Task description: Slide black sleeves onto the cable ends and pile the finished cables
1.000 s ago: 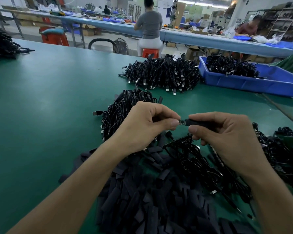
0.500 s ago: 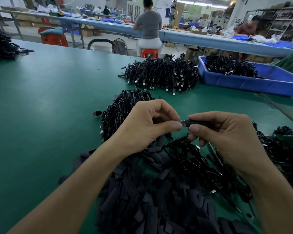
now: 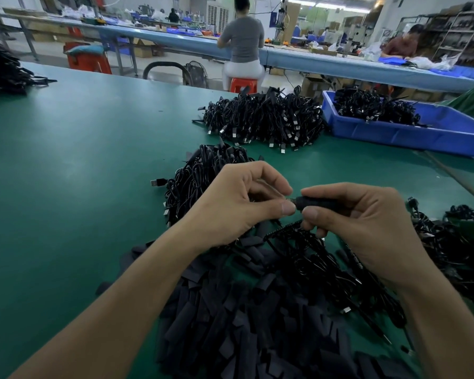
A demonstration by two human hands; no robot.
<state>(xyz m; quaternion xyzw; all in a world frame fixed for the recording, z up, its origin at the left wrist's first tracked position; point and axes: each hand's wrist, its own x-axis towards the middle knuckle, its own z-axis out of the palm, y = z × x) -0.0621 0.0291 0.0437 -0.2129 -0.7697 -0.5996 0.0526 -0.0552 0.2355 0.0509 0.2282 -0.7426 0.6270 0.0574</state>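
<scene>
My left hand pinches the metal tip of a cable end between thumb and forefinger. My right hand grips a black sleeve that sits over that same cable end, its mouth almost against my left fingertips. The cable's coiled length hangs below both hands. A heap of loose black sleeves lies on the green table under my forearms. A pile of black cables sits just beyond my left hand.
A larger cable pile lies farther back, beside a blue bin holding more cables. More cables spread at the right, and a dark heap sits far left. People work at a long bench behind.
The black sleeve has slid left along the cable end, so the bare metal tip between my hands is nearly covered. Both hands have drifted slightly closer together.
</scene>
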